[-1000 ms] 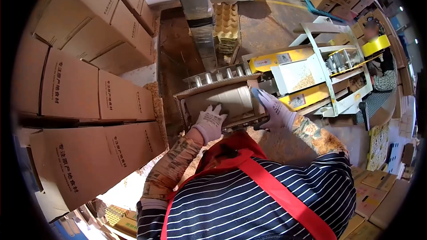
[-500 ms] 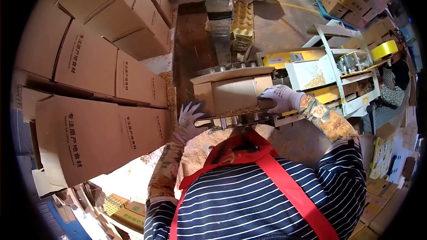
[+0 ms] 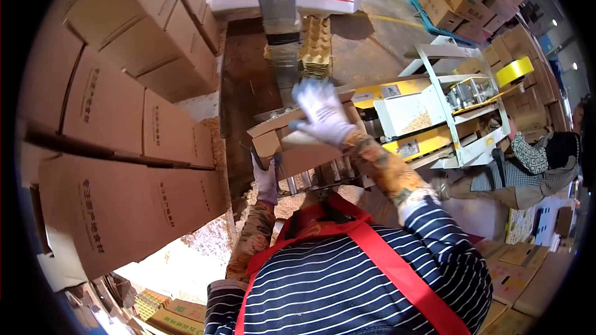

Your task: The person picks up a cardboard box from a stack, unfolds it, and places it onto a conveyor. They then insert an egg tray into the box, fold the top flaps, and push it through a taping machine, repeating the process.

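A brown carton (image 3: 304,156) lies on a roller conveyor (image 3: 326,177) right in front of me. My right hand (image 3: 321,111), in a white glove, rests flat with spread fingers on the carton's top flap (image 3: 273,125). My left hand (image 3: 267,178), also gloved, presses against the carton's left end with its fingers pointing up. Neither hand closes around anything. Wood shavings lie under and around the conveyor.
A yellow and white taping machine (image 3: 428,108) with a yellow tape roll (image 3: 514,69) stands right of the carton. Egg trays (image 3: 315,40) are stacked behind it. Walls of printed cartons (image 3: 118,149) rise on the left. A co-worker (image 3: 537,164) bends at the far right.
My right hand has moved from the carton's right end up onto its top flap. My left hand has closed in on the left end. The co-worker has moved lower right.
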Available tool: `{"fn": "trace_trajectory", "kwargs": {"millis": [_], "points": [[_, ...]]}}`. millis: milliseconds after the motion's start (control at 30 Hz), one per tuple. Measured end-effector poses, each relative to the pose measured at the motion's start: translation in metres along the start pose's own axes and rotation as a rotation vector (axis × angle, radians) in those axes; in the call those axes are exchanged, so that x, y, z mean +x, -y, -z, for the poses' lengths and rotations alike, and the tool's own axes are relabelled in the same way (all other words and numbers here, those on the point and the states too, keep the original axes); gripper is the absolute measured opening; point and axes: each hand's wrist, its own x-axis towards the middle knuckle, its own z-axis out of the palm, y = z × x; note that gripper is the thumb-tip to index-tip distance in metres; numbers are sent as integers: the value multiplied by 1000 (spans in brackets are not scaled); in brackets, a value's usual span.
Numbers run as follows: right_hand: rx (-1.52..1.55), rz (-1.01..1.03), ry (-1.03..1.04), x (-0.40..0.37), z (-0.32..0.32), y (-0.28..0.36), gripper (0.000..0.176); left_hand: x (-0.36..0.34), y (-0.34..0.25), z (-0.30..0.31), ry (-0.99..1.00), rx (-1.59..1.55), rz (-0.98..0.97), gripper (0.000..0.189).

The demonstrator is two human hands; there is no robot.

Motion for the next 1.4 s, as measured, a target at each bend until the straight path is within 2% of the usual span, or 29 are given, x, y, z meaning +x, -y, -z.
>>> {"fn": "trace_trajectory", "kwargs": {"millis": [33, 100, 133, 200, 267, 300, 367, 433, 500, 533, 567, 633, 667, 700, 733, 767, 800, 833, 900, 933, 967, 1033, 1133, 1167, 1233, 1267, 1300, 1367, 1400], "points": [[88, 12, 87, -9, -27, -1, 88, -8, 2, -7, 15, 4, 3, 79], [210, 21, 158, -53, -21, 5, 90, -16, 5, -15, -129, 29, -113, 78], [244, 29, 174, -78, -18, 3, 89, -21, -22, -21, -32, 52, 18, 78], [280, 27, 203, -109, -16, -1, 88, -36, -10, -35, -30, 146, -19, 79], [205, -258, 322, -114, -15, -6, 87, -38, -11, -66, -15, 397, -119, 79], [200, -255, 313, -121, -17, -12, 87, -37, -2, -78, -16, 392, -128, 79], [96, -308, 111, -126, -26, -35, 86, -13, 12, -102, 137, 822, -119, 75], [72, -411, 102, -115, -35, -39, 87, -9, -57, -124, 409, 612, 224, 68], [104, -306, 429, -44, 50, 2, 86, 1, -75, -113, 754, 392, 296, 59], [436, -84, -94, -20, 83, 29, 87, -6, -98, -103, 758, 399, 241, 59], [666, 79, -263, 2, 115, 61, 89, -26, -118, -83, 694, 431, 112, 54], [718, 386, -328, 45, 175, 139, 95, -86, -174, -29, 558, 489, -120, 43], [721, 545, -594, 60, 196, 183, 98, -111, -200, 6, 364, 448, 107, 30], [828, 589, -608, 68, 224, 227, 98, -129, -175, 66, 79, -11, 113, 27], [1006, 842, -830, 92, 225, 272, 110, -147, -214, 68, -206, 62, -522, 33], [1002, 808, -818, 88, 248, 301, 96, -149, -189, 161, -179, 249, -591, 46], [998, 845, -634, 97, 251, 329, 79, -199, -298, 83, -499, 143, -707, 95], [993, 879, -447, 100, 253, 354, 64, -200, -317, 85, -518, 147, -712, 95], [825, 819, -188, 95, 273, 364, 41, -207, -341, 113, -837, 319, -1017, 59], [808, 805, -396, 93, 258, 373, 31, -197, -338, 124, -878, 356, -879, 60], [838, 785, -476, 86, 254, 372, 29, -179, -331, 147, -696, 240, -865, 62], [934, 725, -560, 74, 261, 357, 26, -170, -367, 105, -670, 255, -1019, 62], [932, 536, -642, 43, 294, 288, 25, -142, -340, 149, -782, 159, -938, 62], [1032, 439, -562, 26, 306, 255, 26, -141, -338, 161, -716, -54, -918, 59], [1223, 236, -412, -9, 323, 192, 27, -164, -351, 150, -915, 652, -1411, 58], [1334, 238, -483, -23, 319, 163, 27, -178, -384, 96, -724, 203, -1507, 59], [1452, 228, -549, -37, 305, 138, 28, -181, -396, 73, -645, 322, -1680, 64], [1474, 25, -727, -65, 277, 103, 26, -163, -398, 46, -567, 474, -1587, 67], [1305, 126, -692, -69, 272, 81, 25, -137, -382, 46, -377, 285, -1348, 66]]}}
